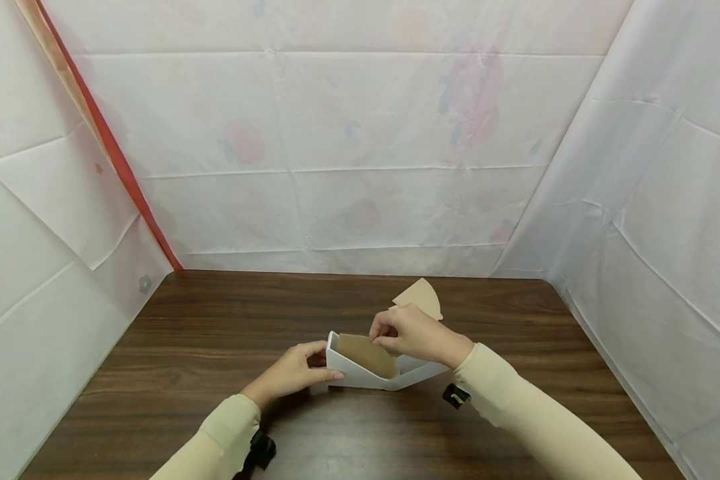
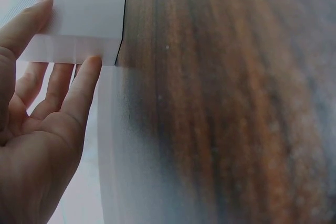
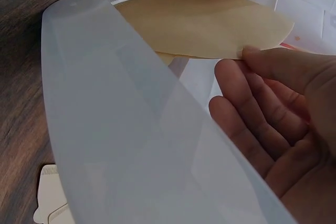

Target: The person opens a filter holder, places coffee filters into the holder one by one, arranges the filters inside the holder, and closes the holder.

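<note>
A white V-shaped holder [image 1: 355,375] stands on the table, with brown paper coffee filters [image 1: 366,355] inside its left part. My left hand [image 1: 294,372] steadies the holder's left end. In the left wrist view the thumb lies along its front face and a fingertip touches the end wall [image 2: 73,50]. My right hand [image 1: 417,333] is over the holder's middle. In the right wrist view its thumb and index finger pinch the edge of a coffee filter [image 3: 205,24], while the other fingers curl loosely below.
More coffee filters [image 1: 421,298] with crimped edges lie on the table behind the right hand. The dark wooden table [image 1: 240,313] is bordered by white patterned sheets [image 1: 336,213] at the back and both sides. A red strip [image 1: 123,167] runs down the left corner.
</note>
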{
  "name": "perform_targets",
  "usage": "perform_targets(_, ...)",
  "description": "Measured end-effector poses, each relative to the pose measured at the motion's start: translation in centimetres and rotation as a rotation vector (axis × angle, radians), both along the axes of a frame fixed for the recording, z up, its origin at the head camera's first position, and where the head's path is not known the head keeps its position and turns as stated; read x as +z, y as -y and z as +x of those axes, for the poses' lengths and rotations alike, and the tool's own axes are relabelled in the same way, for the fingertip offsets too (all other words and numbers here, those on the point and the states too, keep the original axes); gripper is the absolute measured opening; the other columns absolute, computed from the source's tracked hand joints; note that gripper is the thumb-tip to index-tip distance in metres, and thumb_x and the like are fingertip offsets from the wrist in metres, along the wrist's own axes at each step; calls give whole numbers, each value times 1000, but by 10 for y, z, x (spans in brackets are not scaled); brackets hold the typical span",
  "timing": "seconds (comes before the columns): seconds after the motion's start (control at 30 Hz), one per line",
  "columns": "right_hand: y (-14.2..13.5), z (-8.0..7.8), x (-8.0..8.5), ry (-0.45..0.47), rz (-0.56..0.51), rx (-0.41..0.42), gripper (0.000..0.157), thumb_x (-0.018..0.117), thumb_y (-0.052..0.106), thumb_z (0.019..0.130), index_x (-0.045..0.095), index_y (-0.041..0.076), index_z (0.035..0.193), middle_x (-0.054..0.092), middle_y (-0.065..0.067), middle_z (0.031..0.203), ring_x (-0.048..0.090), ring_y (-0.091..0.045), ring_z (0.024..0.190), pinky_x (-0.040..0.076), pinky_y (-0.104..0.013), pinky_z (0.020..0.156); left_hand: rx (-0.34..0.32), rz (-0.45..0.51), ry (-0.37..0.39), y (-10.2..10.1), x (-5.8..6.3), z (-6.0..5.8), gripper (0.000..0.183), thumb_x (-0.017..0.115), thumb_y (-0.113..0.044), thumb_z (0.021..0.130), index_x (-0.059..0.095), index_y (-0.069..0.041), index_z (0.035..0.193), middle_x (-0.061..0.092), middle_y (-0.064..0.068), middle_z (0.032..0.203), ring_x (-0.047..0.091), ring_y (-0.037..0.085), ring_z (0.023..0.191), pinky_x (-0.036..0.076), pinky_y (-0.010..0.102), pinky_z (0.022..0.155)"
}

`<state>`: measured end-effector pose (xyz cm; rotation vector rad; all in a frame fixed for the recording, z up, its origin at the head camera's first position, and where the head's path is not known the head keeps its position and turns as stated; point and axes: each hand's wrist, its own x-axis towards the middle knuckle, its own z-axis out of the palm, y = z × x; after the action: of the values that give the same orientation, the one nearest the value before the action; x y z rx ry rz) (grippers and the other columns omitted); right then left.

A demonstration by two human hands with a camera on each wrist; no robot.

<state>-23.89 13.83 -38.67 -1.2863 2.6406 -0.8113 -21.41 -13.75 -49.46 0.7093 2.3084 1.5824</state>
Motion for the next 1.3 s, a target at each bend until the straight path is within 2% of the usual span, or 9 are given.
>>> perform_targets(0.13, 3, 0, -2, 26, 4, 5, 6, 72, 5, 93, 71, 11, 93, 71, 3, 82, 60, 1, 67, 52, -21, 63, -2, 0, 4, 0, 1, 0, 38, 80, -24, 88, 67, -13, 122, 71, 0, 109, 67, 19, 99, 54, 31, 81)
perform_targets(0.43, 7, 1, -6, 43, 13, -7, 3, 72, 6, 93, 71, 9, 92, 71, 5, 84, 62, 0, 72, 52, -21, 66, -3, -16, -2, 0, 2, 0, 37, 80, -25, 89, 67, -13, 121, 71, 0, 108, 67, 19, 99, 54, 31, 80)
perform_targets(0.67, 10, 2, -9, 34, 24, -4, 7, 71, 5, 93, 70, 11, 91, 70, 7, 82, 61, 0, 70, 51, -20, 64, -4, -14, -5, -1, 4, 0, 38, 80, -25, 89, 66, -12, 122, 71, 1, 108, 67, 19, 98, 55, 31, 79)
perform_targets(0.9, 13, 2, -9, 70, 16, 2, 8, 70, 3, 94, 70, 10, 90, 70, 4, 82, 61, -3, 69, 51, -21, 63, -5, -14, 7, -1, 5, 0, 39, 79, -25, 89, 66, -11, 123, 71, 1, 109, 67, 19, 98, 55, 31, 79)
perform_targets(1.3, 14, 1, -12, 34, 29, -11, 5, 75, 10, 92, 71, 11, 94, 70, 10, 82, 63, 1, 73, 52, -20, 67, -6, -18, -3, -1, 2, 0, 38, 79, -26, 89, 66, -12, 122, 71, -1, 107, 67, 19, 97, 55, 31, 78)
